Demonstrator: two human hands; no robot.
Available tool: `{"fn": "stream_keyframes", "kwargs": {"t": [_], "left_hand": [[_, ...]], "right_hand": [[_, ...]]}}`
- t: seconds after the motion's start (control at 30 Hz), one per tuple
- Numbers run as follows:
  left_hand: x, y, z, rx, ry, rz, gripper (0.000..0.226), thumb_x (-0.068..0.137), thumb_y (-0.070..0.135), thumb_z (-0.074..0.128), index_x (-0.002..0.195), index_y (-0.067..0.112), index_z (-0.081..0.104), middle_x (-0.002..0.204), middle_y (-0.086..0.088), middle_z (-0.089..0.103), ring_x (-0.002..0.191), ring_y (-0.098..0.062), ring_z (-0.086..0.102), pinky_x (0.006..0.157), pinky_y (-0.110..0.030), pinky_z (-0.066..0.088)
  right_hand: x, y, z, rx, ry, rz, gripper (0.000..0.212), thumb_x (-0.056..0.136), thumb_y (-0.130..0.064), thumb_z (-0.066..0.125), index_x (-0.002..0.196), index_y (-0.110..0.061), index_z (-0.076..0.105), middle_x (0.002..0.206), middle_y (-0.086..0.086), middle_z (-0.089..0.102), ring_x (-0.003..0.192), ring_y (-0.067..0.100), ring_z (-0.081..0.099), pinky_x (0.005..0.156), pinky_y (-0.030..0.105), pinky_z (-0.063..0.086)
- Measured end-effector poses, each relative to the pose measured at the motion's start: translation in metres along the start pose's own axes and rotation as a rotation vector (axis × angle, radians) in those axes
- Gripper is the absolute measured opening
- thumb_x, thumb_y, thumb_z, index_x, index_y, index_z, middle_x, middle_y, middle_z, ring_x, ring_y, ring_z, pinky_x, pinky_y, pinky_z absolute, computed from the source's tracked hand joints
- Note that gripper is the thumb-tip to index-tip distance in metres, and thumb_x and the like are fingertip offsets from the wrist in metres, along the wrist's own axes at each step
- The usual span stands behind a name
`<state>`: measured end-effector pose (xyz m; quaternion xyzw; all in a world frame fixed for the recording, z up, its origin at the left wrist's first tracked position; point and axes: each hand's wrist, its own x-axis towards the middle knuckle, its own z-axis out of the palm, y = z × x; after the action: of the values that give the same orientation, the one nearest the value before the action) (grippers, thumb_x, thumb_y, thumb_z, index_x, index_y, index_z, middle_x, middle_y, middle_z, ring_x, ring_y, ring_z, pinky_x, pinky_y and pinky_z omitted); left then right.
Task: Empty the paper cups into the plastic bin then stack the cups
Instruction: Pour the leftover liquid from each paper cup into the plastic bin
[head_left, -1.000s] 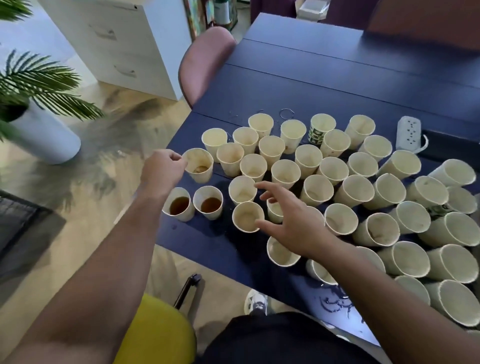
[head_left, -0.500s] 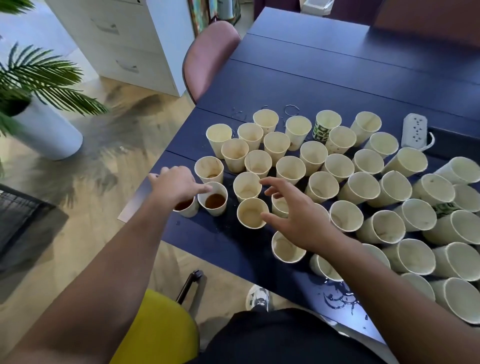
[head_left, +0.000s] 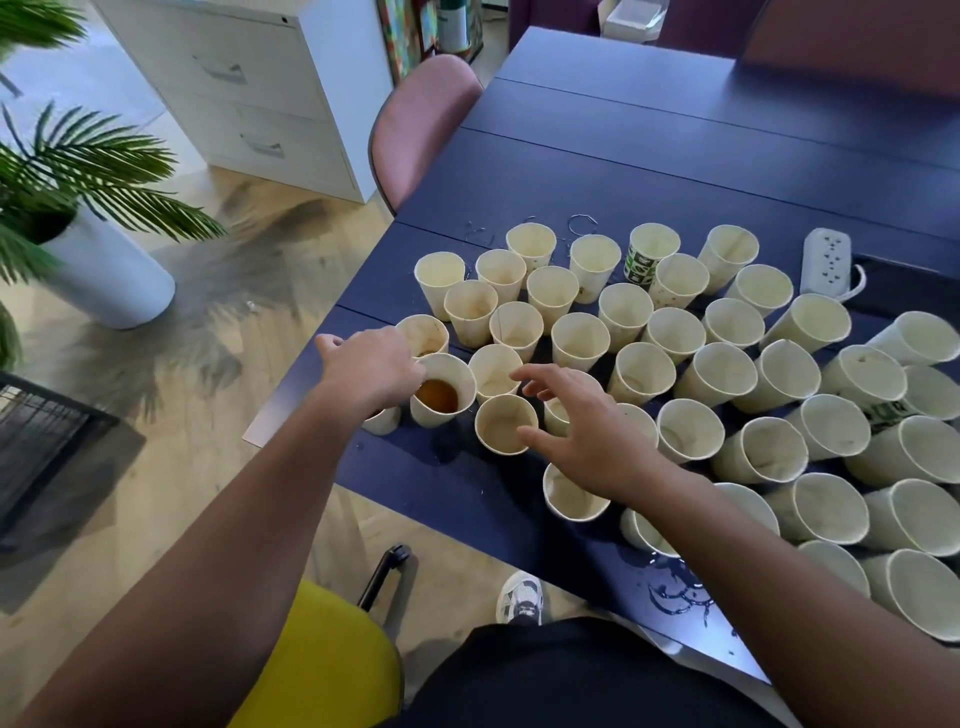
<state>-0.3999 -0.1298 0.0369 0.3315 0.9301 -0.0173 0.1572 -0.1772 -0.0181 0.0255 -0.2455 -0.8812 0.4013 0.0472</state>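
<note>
Several cream paper cups (head_left: 579, 340) stand crowded on the dark blue table (head_left: 623, 156); most look empty, some stained. One cup (head_left: 441, 395) near the table's left edge holds brown liquid. My left hand (head_left: 371, 366) lies curled over the top of the leftmost cup (head_left: 382, 420), of which only the base shows, and its fingers touch the rim of the brown-liquid cup. My right hand (head_left: 576, 423) hovers with spread fingers over the front cups, its thumb by an empty cup (head_left: 505, 423). No plastic bin is visible.
A white power strip (head_left: 826, 260) lies at the table's right. A pink chair (head_left: 421, 124) stands at the far left corner, a yellow chair (head_left: 322, 660) below me. A potted palm (head_left: 104, 275), a white cabinet (head_left: 260, 78) and a dark grid object (head_left: 31, 441) are to the left.
My left hand moved from the cup behind down onto the leftmost cup with liquid and now covers it. My right hand stayed hovering over the front cups.
</note>
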Motion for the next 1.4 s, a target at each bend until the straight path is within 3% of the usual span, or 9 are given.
{"fn": "stream_keyframes", "kwargs": {"t": [0.13, 0.23, 0.33, 0.6, 0.73, 0.83, 1.03, 1.23, 1.4], "left_hand": [[-0.027, 0.021, -0.037, -0.181, -0.013, 0.102, 0.034, 0.097, 0.033, 0.052, 0.069, 0.017, 0.063, 0.070, 0.001, 0.063, 0.073, -0.014, 0.056, 0.098, -0.047, 0.036], [-0.047, 0.043, -0.058, -0.387, -0.053, 0.203, 0.033, 0.095, 0.033, 0.059, 0.065, 0.019, 0.062, 0.069, 0.000, 0.064, 0.069, -0.016, 0.060, 0.079, -0.041, 0.053], [-0.060, 0.072, -0.068, -0.458, -0.036, 0.276, 0.033, 0.095, 0.031, 0.060, 0.064, 0.020, 0.057, 0.061, 0.002, 0.056, 0.062, -0.014, 0.054, 0.060, -0.030, 0.041], [-0.083, 0.156, -0.073, -0.600, 0.003, 0.468, 0.046, 0.097, 0.041, 0.057, 0.057, 0.020, 0.054, 0.052, 0.009, 0.052, 0.054, -0.010, 0.049, 0.057, -0.030, 0.036], [-0.094, 0.191, -0.080, -0.797, 0.011, 0.535, 0.046, 0.099, 0.056, 0.048, 0.079, 0.020, 0.069, 0.072, 0.017, 0.072, 0.068, -0.002, 0.067, 0.066, -0.033, 0.051], [-0.101, 0.220, -0.080, -0.887, 0.037, 0.589, 0.041, 0.101, 0.051, 0.048, 0.087, 0.019, 0.070, 0.078, 0.017, 0.074, 0.075, -0.011, 0.069, 0.076, -0.035, 0.055], [-0.125, 0.283, -0.072, -0.959, 0.038, 0.733, 0.027, 0.101, 0.038, 0.056, 0.085, 0.020, 0.069, 0.080, 0.000, 0.074, 0.076, -0.028, 0.066, 0.077, -0.045, 0.054], [-0.150, 0.349, -0.049, -0.791, -0.080, 0.908, 0.012, 0.094, 0.022, 0.066, 0.089, 0.031, 0.070, 0.084, 0.011, 0.073, 0.080, -0.005, 0.066, 0.072, -0.020, 0.051], [-0.175, 0.393, -0.032, -0.668, -0.176, 1.024, 0.006, 0.094, 0.026, 0.067, 0.095, 0.031, 0.070, 0.084, 0.019, 0.069, 0.081, 0.000, 0.064, 0.076, -0.019, 0.052]], "right_hand": [[-0.002, -0.005, 0.000, 0.089, -0.026, 0.017, 0.075, 0.081, -0.028, 0.081, 0.143, -0.037, 0.039, 0.119, -0.013, 0.055, 0.108, -0.006, 0.048, 0.096, 0.019, 0.043], [-0.005, -0.004, -0.002, 0.281, 0.029, 0.052, 0.095, 0.069, -0.030, 0.091, 0.140, -0.045, 0.030, 0.123, -0.026, 0.051, 0.113, -0.016, 0.046, 0.087, 0.002, 0.035], [-0.013, -0.006, -0.015, 0.382, 0.149, 0.060, 0.097, 0.065, -0.034, 0.093, 0.138, -0.044, 0.030, 0.124, -0.034, 0.049, 0.111, -0.023, 0.044, 0.084, -0.003, 0.034], [-0.046, 0.002, -0.057, 0.472, 0.597, 0.043, 0.076, 0.066, -0.022, 0.091, 0.125, -0.024, 0.042, 0.115, -0.014, 0.057, 0.103, 0.000, 0.058, 0.084, 0.012, 0.045], [-0.075, 0.016, -0.095, 0.475, 0.740, 0.061, 0.068, 0.063, -0.023, 0.084, 0.117, -0.027, 0.044, 0.105, -0.027, 0.058, 0.095, -0.006, 0.058, 0.077, 0.007, 0.042], [-0.102, 0.033, -0.127, 0.395, 0.801, 0.093, 0.070, 0.065, -0.017, 0.088, 0.120, -0.023, 0.044, 0.111, -0.009, 0.059, 0.095, -0.003, 0.058, 0.077, 0.006, 0.042], [-0.161, 0.066, -0.199, 0.240, 0.891, 0.144, 0.071, 0.068, -0.014, 0.089, 0.123, -0.023, 0.046, 0.113, -0.010, 0.060, 0.099, -0.001, 0.059, 0.079, 0.010, 0.045], [-0.222, 0.100, -0.260, 0.095, 0.921, 0.249, 0.071, 0.069, -0.022, 0.088, 0.122, -0.033, 0.041, 0.115, -0.010, 0.060, 0.102, 0.009, 0.059, 0.082, 0.020, 0.048], [-0.267, 0.133, -0.290, -0.009, 0.939, 0.371, 0.067, 0.073, -0.027, 0.085, 0.120, -0.040, 0.040, 0.113, -0.018, 0.058, 0.104, 0.011, 0.059, 0.088, 0.036, 0.051]]}}
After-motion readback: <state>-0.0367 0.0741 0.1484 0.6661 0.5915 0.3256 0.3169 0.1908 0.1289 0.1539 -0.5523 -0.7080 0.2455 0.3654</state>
